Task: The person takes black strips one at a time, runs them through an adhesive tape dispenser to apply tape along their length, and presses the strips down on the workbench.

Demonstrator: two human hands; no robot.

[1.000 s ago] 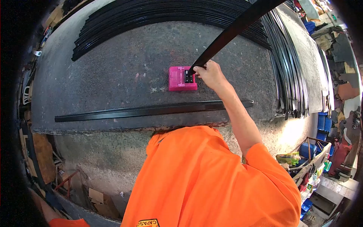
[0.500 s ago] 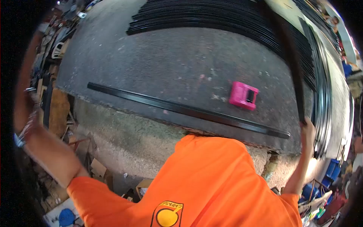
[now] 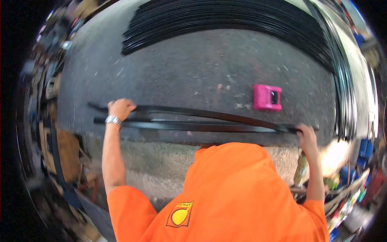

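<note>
A long black strip (image 3: 193,112) spans the area before me, held near both ends. My left hand (image 3: 121,109), with a metal watch on the wrist, is closed on it near its left end. Near its right end, my right hand (image 3: 307,137) grips it. Just nearer to me, a second black strip (image 3: 201,127) lies on the dark table along the front edge; the two come together at the right. Beyond them on the table sits a pink box (image 3: 267,97) with a dark opening on its right side.
Many black strips (image 3: 225,18) lie side by side at the far part of the dark table (image 3: 173,72). More long strips (image 3: 342,88) run along the right side. Blue containers (image 3: 365,149) and clutter stand at the lower right, with a brown board (image 3: 68,155) at the left.
The held strip has swung down from a steep slant to lie crosswise above the second strip. My left hand has come in from the far left and taken hold of it. The view has shifted.
</note>
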